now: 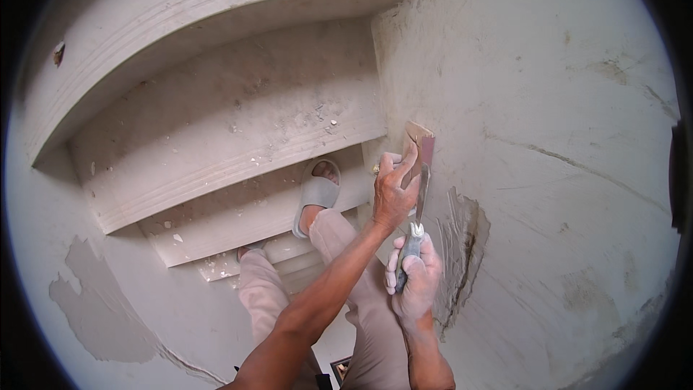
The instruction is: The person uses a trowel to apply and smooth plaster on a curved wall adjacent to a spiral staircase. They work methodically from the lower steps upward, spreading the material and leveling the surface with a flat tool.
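Note:
In my right hand, fingers wrap round the dark grey handle of a putty knife. Its narrow metal blade points up and lies against or close beside a flat, tan rectangular piece with a pinkish edge. That piece is held by my left hand, its index finger stretched along it; the thumb side is partly hidden. Pale dust coats both hands. Close to the right of the knife, a rough grey patch of filler surrounds a dark crack in the wall.
Dusty curved stairs with scattered debris rise ahead and to the left. My sandalled foot rests on a step. A pale wall with a long crack runs up the right side. Another grey filler patch marks the left wall.

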Motion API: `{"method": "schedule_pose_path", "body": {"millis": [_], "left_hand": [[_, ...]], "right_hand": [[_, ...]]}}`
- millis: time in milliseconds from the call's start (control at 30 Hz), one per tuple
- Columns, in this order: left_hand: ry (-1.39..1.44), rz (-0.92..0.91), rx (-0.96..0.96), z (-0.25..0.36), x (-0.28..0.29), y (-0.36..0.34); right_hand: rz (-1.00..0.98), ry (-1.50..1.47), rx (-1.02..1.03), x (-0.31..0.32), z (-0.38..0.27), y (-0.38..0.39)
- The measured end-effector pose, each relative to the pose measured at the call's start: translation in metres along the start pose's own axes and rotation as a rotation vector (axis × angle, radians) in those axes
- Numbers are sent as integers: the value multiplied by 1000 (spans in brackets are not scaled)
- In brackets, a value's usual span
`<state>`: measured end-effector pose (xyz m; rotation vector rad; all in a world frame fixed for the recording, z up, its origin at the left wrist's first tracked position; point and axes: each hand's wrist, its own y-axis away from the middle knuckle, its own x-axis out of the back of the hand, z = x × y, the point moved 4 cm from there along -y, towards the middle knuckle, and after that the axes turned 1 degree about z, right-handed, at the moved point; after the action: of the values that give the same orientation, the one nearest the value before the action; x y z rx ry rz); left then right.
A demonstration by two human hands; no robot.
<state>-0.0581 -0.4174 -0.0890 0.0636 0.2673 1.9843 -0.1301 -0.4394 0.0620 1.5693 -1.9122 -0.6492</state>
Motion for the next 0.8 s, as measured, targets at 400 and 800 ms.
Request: {"method": "schedule_pose_path", "body": {"millis": [400, 800], "left_hand": [[-437, -204, 166, -38, 46, 2], [-91, 220, -36, 96, 148, -99]], "right_hand": [[-91, 139, 22, -17, 2, -5], [-70, 122, -40, -15, 2, -5]]}}
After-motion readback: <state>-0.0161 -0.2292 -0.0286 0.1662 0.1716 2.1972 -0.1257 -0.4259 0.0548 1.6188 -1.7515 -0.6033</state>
